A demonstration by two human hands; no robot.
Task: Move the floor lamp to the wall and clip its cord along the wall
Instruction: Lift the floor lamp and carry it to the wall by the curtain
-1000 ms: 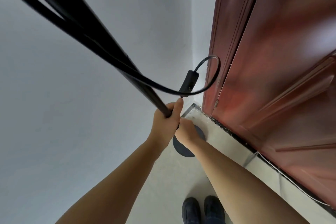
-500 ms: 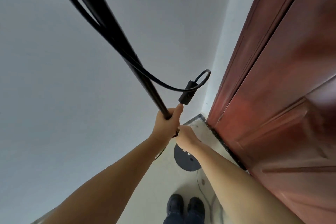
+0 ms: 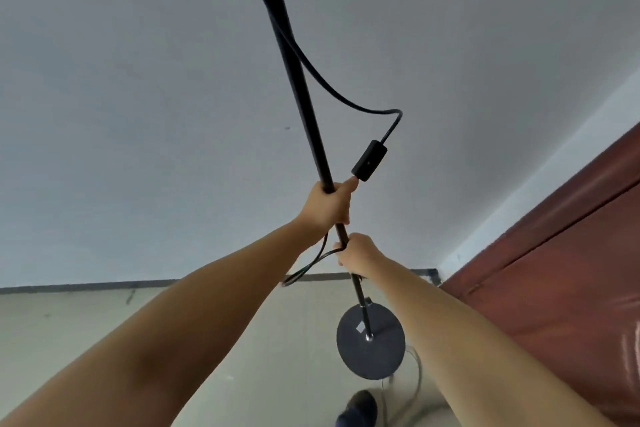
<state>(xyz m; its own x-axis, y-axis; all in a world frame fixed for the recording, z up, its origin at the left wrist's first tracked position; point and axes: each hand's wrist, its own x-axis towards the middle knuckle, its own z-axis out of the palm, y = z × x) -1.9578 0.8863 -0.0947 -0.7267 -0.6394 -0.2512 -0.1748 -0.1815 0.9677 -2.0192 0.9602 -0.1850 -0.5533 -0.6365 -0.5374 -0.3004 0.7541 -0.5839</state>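
The floor lamp has a thin black pole (image 3: 298, 80) running from the top of the view down to a round dark base (image 3: 381, 354) near the floor. My left hand (image 3: 327, 206) grips the pole higher up. My right hand (image 3: 358, 253) grips it just below, with a loop of cord caught under the fingers. The black cord (image 3: 332, 90) hangs off the pole in a curve and ends at an inline switch box (image 3: 369, 160) beside my left thumb. A lower loop of cord (image 3: 304, 270) dangles left of my right hand. The lamp head is out of view.
A pale grey wall (image 3: 138, 97) fills the upper view, with a dark baseboard (image 3: 104, 285) at its foot. A reddish-brown door (image 3: 561, 288) stands on the right. A thin pale cable (image 3: 417, 381) lies on the light floor by the base. My dark shoe (image 3: 358, 409) is below.
The view has swung left, so the door has slid to the right and the wall fills more of the frame. The base now shows fully, further from the corner. Both hands keep their grip.
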